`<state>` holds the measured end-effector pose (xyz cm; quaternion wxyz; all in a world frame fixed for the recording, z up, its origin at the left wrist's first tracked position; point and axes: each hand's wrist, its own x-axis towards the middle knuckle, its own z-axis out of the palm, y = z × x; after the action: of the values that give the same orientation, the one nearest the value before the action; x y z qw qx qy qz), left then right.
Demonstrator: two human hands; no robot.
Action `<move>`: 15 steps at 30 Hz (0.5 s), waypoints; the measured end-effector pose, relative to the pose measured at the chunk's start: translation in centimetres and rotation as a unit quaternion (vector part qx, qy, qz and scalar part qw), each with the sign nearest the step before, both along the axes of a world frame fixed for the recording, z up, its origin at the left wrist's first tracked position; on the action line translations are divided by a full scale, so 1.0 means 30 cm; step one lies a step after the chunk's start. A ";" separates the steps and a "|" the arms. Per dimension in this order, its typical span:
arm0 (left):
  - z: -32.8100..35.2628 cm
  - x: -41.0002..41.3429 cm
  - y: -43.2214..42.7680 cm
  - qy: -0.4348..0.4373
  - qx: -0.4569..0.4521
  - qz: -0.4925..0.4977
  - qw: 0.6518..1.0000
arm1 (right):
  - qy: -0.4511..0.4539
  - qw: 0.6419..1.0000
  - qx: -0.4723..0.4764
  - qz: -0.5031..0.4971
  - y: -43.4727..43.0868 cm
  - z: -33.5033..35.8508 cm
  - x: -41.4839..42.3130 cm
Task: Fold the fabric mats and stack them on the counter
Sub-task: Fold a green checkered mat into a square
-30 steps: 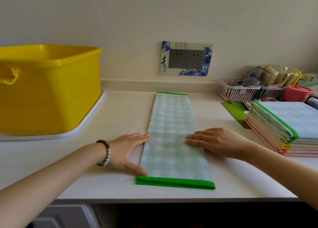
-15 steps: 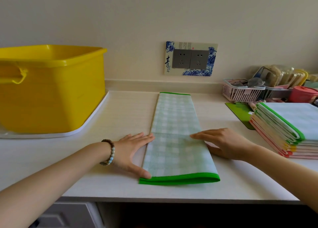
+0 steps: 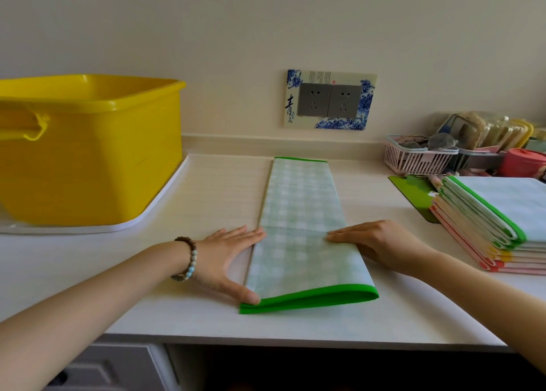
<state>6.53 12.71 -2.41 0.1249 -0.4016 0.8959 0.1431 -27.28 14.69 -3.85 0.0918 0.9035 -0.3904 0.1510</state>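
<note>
Pale counter under a cream wall is being seen from the head view, with a socket plate at 12 o'clock. At centre a green-trimmed checked mat is being kept flat as a long narrow strip, running from the backsplash toward the front edge, near end doubled with green binding showing.

Left hand is being laid flat at the strip's 9 o'clock edge, fingers together and extended, fingertips touching the fabric edge, thumb spread apart and pressing the near left corner by the binding. A bead bracelet is being worn on that wrist.

Right hand is being laid palm down at the 3 o'clock edge, fingers together, tips resting on the fabric; nothing is being gripped by either hand.

At 3 o'clock a stack of folded mats is being kept on the counter, well apart from the strip. At 9 o'clock a yellow tub is sitting on a white tray. At 2 o'clock a pink basket is standing by the wall.
</note>
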 end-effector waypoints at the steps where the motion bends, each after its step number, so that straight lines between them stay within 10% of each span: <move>1: 0.005 0.001 0.001 0.005 0.004 0.002 1.000 | -0.009 1.000 0.013 -0.017 -0.001 0.000 0.000; 10: 0.029 -0.058 -0.058 0.371 0.111 0.157 0.909 | -0.236 0.945 0.166 -0.155 -0.059 0.022 0.019; 15: -0.015 -0.096 -0.124 0.349 0.000 0.187 0.918 | -0.413 0.852 0.223 -0.233 -0.101 0.026 0.066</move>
<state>3.65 9.00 -2.85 -0.2243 -0.4865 0.7913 0.2948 -25.29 11.66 -3.07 -0.2496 0.6370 -0.6144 0.3930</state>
